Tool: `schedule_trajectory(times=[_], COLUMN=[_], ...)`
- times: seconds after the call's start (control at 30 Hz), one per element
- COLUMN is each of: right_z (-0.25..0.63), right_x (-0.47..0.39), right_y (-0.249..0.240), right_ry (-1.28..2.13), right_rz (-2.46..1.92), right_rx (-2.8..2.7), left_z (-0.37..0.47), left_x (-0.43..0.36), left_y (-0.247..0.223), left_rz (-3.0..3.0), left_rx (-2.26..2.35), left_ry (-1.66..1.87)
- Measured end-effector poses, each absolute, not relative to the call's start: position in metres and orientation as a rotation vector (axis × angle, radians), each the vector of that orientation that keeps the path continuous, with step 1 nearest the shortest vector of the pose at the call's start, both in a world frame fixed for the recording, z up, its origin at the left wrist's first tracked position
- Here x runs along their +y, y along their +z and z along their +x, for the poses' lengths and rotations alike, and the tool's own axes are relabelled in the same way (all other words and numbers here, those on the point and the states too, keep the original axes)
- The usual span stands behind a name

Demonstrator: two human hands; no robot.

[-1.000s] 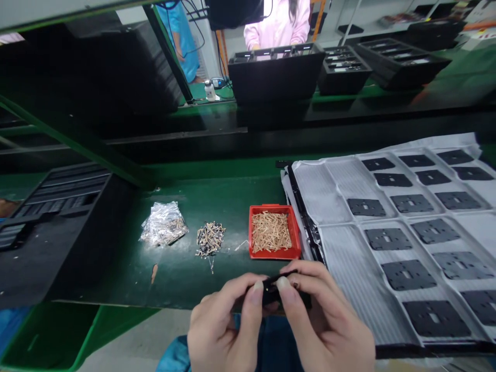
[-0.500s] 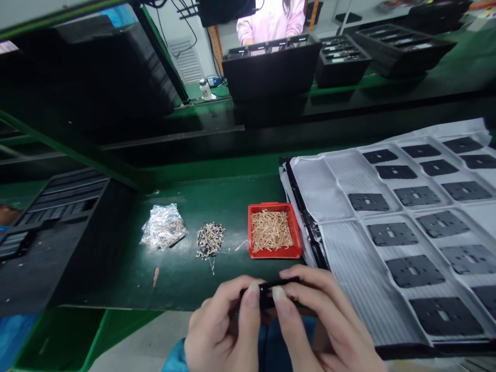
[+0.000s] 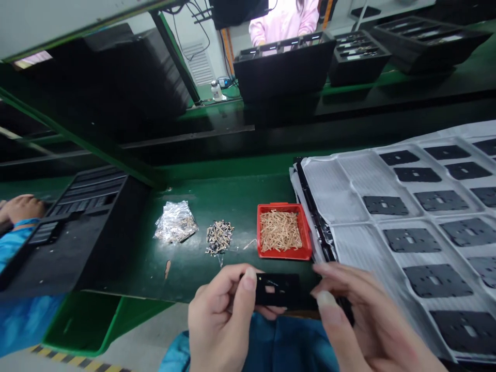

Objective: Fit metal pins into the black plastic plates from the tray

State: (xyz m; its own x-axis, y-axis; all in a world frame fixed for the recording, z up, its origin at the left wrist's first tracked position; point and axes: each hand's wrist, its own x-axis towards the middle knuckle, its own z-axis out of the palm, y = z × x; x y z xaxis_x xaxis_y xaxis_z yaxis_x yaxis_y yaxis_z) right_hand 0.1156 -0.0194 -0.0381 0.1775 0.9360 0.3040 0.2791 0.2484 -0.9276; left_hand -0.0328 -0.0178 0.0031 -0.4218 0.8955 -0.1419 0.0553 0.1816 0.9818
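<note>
My left hand (image 3: 225, 315) pinches the left end of a flat black plate (image 3: 281, 290) with a small rectangular hole, thumb on top and fingers beneath. Just right of the plate, my right hand (image 3: 360, 315) is apart from it, thumb and fingers spread with nothing seen between them. Beyond the plate sits a red tray (image 3: 306, 253) full of small tan strips (image 3: 281, 230). Left of it lie a loose pile of small dark and tan parts (image 3: 219, 236) and some clear plastic bags (image 3: 175, 222) with parts inside.
On the right, a white partitioned sheet (image 3: 356, 243) bears rows of black plates (image 3: 411, 240). A black box (image 3: 104, 222) stands at left, near another person's hand (image 3: 25, 208). Below is a green bin (image 3: 85, 320). Across the bench, a person in pink (image 3: 284, 23) is behind black bins (image 3: 284, 67).
My right hand has let go of the black plate and moved right, its fingers opening. The plate now shows its flat face. Another person's hand and sleeve have appeared at left; the view has shifted slightly.
</note>
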Motion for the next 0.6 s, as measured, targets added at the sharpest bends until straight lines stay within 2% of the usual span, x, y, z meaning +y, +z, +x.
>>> schedule_trajectory(times=[0.33, 0.47, 0.6], right_z=[0.101, 0.093, 0.095], right_x=[-0.016, -0.023, -0.027], right_y=[-0.031, -0.03, -0.035], right_ry=[1.127, 1.138, 1.073], right_rz=[-1.078, -0.993, -0.947], right_rx=[-1.114, -1.0, -1.143], left_z=[-0.023, -0.019, -0.02], left_x=[-0.029, -0.035, -0.035], left_y=[-0.002, -0.005, -0.002], left_rz=[0.826, 0.901, 0.963], left_rx=[1.514, 1.598, 1.727], left_ry=[1.388, 1.454, 1.409])
